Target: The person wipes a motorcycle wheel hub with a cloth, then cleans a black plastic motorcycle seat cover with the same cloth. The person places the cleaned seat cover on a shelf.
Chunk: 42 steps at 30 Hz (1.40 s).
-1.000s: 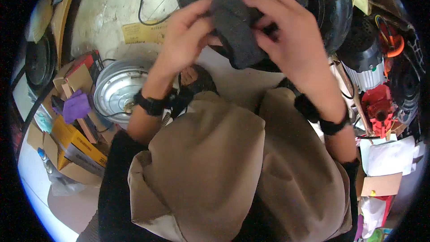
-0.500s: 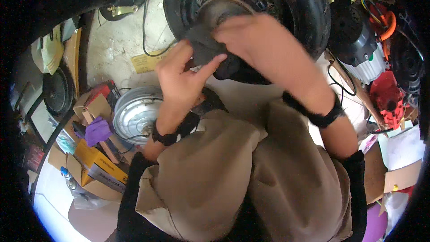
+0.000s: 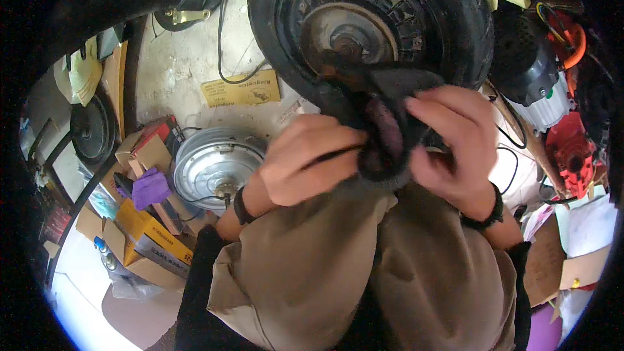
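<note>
Between my hands, above my knees, is a black fabric piece [image 3: 389, 131], glove-like, its mouth spread to show a pinkish-grey inside. I cannot make out its exact kind. Its left edge is pinched by my left hand [image 3: 312, 159], fingers curled. On the other side my right hand [image 3: 458, 146] grips the rim with thumb and fingers, slightly blurred. Just beyond them lies a large black wheel with a tyre [image 3: 465, 19] and a rusty, dirty hub [image 3: 348, 42]. The fabric covers the wheel's near edge.
A silver hub motor [image 3: 218, 162] lies to the left, beside cardboard boxes [image 3: 153, 240] and a purple cloth [image 3: 151, 186]. A yellow printed card [image 3: 242, 88] and a black cable [image 3: 221, 45] lie on the floor. At right sit a black-and-silver motor [image 3: 533, 58] and red part [image 3: 572, 153].
Both hands have drawn back toward my knees with the black fabric piece. Its bunched shape has opened into a mouth, and the wheel's hub has come into view.
</note>
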### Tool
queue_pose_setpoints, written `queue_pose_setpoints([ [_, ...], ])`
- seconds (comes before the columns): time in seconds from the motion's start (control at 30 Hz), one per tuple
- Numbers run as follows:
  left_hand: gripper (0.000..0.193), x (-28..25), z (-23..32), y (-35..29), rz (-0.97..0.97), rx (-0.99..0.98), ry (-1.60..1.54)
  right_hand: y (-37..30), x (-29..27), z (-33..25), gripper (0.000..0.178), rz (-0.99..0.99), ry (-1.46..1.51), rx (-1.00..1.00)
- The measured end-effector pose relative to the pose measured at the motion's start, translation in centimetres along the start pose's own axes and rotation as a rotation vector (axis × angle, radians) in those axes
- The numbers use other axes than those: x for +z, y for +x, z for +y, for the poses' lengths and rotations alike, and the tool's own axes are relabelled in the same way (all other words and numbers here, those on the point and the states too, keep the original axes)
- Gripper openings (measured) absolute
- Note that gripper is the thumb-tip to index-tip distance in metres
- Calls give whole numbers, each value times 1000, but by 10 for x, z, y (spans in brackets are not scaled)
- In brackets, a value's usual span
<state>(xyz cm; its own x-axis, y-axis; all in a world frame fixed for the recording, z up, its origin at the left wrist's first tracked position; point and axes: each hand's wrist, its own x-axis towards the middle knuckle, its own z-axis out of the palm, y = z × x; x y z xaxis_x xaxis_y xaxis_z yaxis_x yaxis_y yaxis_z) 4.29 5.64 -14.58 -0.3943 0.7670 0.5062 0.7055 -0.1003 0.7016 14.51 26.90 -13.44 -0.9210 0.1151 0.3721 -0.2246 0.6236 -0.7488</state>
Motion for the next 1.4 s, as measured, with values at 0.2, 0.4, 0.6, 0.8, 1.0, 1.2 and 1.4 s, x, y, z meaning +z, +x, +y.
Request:
queue_pose_setpoints([
  [0.2,43,18,11,17,-595,-373,-258,-19,-46,1,44,-15,-186,-229],
  [0.4,43,25,8,-11,-410,-358,42,3,-9,14,34,170,-238,13],
  [0.6,33,32,-24,-66,127,-337,471,18,51,32,37,87,-97,266],
  [0.8,42,65,-62,-68,703,-865,-87,16,56,34,32,154,-166,308],
  [1.0,44,77,-61,-60,719,-973,-250,11,52,28,26,148,-117,507],
  [1.2,55,83,-69,-61,850,-866,-201,50,61,36,33,136,-181,261],
  [1.4,68,67,-67,-31,871,-831,-243,18,46,28,32,138,7,559],
])
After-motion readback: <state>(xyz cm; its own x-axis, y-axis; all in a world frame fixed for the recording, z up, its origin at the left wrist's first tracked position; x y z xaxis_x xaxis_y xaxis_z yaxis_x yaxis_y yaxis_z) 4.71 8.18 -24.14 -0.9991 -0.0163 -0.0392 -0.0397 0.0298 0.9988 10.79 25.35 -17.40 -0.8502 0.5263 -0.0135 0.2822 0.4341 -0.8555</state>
